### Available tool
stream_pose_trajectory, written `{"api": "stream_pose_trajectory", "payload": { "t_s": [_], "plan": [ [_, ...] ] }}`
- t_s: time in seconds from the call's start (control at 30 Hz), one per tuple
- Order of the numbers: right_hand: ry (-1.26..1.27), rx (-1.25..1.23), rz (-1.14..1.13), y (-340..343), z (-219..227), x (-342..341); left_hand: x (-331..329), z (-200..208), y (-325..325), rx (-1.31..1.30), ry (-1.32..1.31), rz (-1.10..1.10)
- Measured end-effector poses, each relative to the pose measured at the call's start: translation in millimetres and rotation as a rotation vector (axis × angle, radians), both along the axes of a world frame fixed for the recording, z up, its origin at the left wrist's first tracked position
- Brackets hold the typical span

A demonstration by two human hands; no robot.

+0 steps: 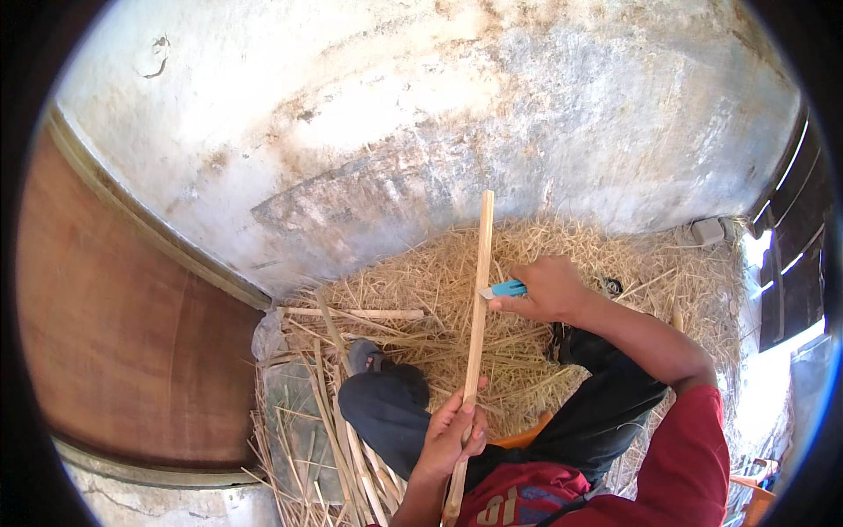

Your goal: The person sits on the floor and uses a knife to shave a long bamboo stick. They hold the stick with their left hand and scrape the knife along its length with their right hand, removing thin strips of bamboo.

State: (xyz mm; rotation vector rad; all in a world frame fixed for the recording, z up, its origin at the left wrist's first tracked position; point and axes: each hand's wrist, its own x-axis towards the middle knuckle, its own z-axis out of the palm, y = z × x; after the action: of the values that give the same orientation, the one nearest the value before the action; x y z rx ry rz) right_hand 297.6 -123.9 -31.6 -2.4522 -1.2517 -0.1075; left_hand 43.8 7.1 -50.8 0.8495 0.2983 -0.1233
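Note:
A long pale wooden strip, which looks like split bamboo, stands nearly upright in front of me, its far end toward the wall. My left hand is closed round its lower part. In my right hand is a blue utility knife, gripped between thumb and fingers. The knife's blade touches the right edge of the strip about midway along it. My bent legs in dark trousers lie on both sides of the strip.
Straw-like shavings cover the floor up to the stained wall. Several split strips lie by my left leg. A brown door panel stands at left. A small grey block sits at the far right.

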Motion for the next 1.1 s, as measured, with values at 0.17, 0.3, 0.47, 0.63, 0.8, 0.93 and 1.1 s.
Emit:
{"api": "stream_pose_trajectory", "payload": {
  "t_s": [0.17, 0.3, 0.47, 0.63, 0.8, 0.93, 1.1],
  "plan": [
    [-0.212, 0.046, 0.007, 5.8, -8.5, 13.7, -4.7, 5.8, -2.5, 0.049, 0.029, -0.013],
    [-0.302, 0.071, -0.036, 8.2, -8.3, 32.3, -6.5, 12.0, -5.7, 0.039, 0.039, -0.019],
    [-0.096, -0.022, -0.361, 9.7, -11.2, 89.3, -24.6, 14.9, -11.7, -0.01, 0.066, -0.129],
    [0.123, 0.129, -0.733, -65.1, -27.3, 163.9, -58.6, 44.1, -46.0, 0.186, -0.004, -0.421],
    [0.403, 0.164, -0.587, -77.4, -17.7, 134.8, -21.2, 26.6, -3.2, -0.019, 0.074, -0.021],
    [0.606, 0.345, -0.212, -29.6, 13.2, 58.9, -4.1, 18.6, -6.7, -0.047, 0.048, -0.033],
    [1.056, 0.529, -0.125, 0.6, 19.8, 29.5, 10.5, 13.2, -16.3, -0.025, 0.049, -0.08]
  ]
}}
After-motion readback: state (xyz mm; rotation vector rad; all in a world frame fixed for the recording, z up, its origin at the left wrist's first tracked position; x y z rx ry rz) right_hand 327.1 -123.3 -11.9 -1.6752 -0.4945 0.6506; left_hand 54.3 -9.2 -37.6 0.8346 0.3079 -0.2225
